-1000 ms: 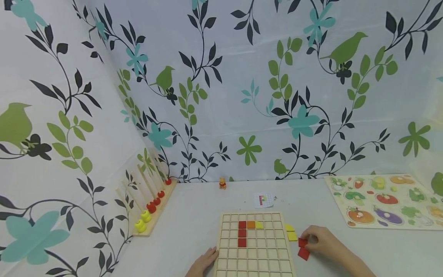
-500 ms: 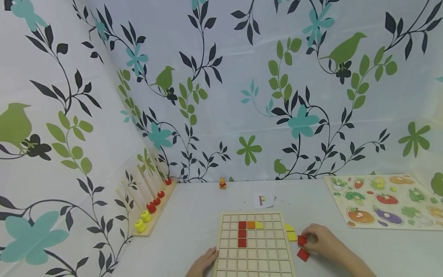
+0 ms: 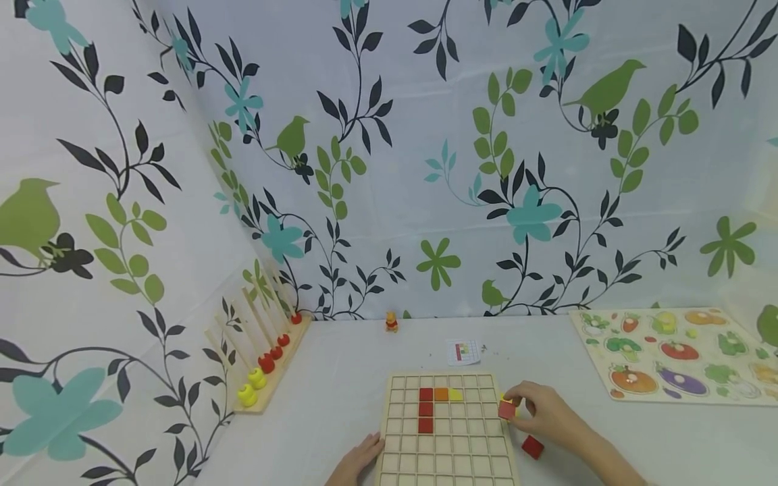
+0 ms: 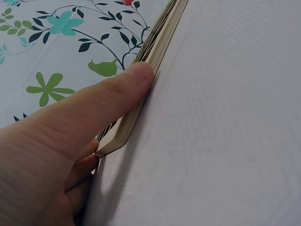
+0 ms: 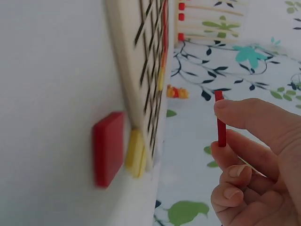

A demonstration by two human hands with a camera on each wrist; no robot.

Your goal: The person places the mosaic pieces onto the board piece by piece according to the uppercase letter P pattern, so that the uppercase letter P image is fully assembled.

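Observation:
A wooden grid board [image 3: 440,445] lies on the table with several red tiles, an orange tile [image 3: 441,394] and a yellow tile [image 3: 455,394] in its cells. My left hand [image 3: 357,462] holds the board's corner, the thumb along one edge and the fingers round the side in the left wrist view. Beside the board's right edge my right hand [image 3: 543,413] pinches a thin red square tile [image 5: 220,120] between thumb and fingers, raised off the table. A loose red tile [image 3: 533,447] lies on the table below that hand. Yellow tiles [image 5: 136,153] near the board's edge are partly hidden by it.
A small printed pattern card [image 3: 463,352] lies behind the board. At the right is a vegetable puzzle board [image 3: 659,393], and at the left a peg rack [image 3: 263,398] with red and yellow pieces. A small figurine [image 3: 392,322] stands near the patterned backdrop.
My right hand has picked the upper red tile off the table and carried it left, toward the board's right edge. The left hand stays in place.

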